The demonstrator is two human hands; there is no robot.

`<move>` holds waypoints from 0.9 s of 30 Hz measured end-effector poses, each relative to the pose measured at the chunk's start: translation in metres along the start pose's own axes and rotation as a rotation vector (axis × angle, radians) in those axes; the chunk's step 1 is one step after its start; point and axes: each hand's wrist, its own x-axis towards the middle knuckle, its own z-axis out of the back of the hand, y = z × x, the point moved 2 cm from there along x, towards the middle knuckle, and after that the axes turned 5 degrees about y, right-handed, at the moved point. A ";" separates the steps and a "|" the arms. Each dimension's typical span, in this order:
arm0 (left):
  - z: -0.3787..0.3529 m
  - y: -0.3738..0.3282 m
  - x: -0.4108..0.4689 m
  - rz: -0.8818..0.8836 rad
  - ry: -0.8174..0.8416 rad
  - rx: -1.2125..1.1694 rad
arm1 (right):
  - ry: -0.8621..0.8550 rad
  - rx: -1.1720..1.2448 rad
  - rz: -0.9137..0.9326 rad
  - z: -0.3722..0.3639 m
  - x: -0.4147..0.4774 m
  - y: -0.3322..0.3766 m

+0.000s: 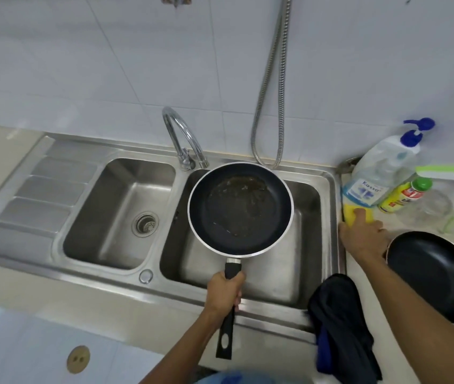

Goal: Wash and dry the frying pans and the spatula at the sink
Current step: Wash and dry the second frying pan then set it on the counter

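Black pan handle [230, 275] wrapped by left fingers [238, 296], over sink [310, 278].

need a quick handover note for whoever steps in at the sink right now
Left hand: closed on the handle of the dirty frying pan, held over the right basin; brown residue is inside it.
Right hand: on the counter, fingers on the yellow sponge beside the soap bottles.
Second frying pan: on the counter at right, untouched.
Dark cloth: draped over the sink's front edge.
Spatula: not in view.
Done: nothing visibly washed; no water shows at the tap.
Left: scrub, rinse and dry both pans, then the spatula.
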 end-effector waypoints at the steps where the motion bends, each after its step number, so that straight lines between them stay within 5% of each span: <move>1: 0.002 0.001 -0.001 -0.006 0.001 0.000 | 0.000 0.022 0.001 -0.002 0.000 0.000; 6: 0.007 0.007 -0.006 -0.026 -0.016 -0.006 | -0.084 0.210 -0.002 0.012 -0.015 0.005; 11: 0.019 0.014 -0.006 -0.031 0.005 0.031 | -0.222 0.385 0.441 0.046 -0.065 0.073; 15: 0.033 0.020 -0.008 -0.051 0.037 0.105 | -0.238 0.187 0.795 0.056 -0.073 0.157; 19: 0.048 0.025 -0.011 -0.086 0.087 0.168 | 0.059 -0.137 1.069 0.036 -0.053 0.239; 22: 0.058 0.026 -0.011 -0.079 0.099 0.189 | 0.081 -0.295 1.018 0.018 -0.049 0.261; 27: 0.076 0.018 -0.004 -0.072 0.123 0.167 | -0.001 -0.201 0.797 -0.001 -0.067 0.218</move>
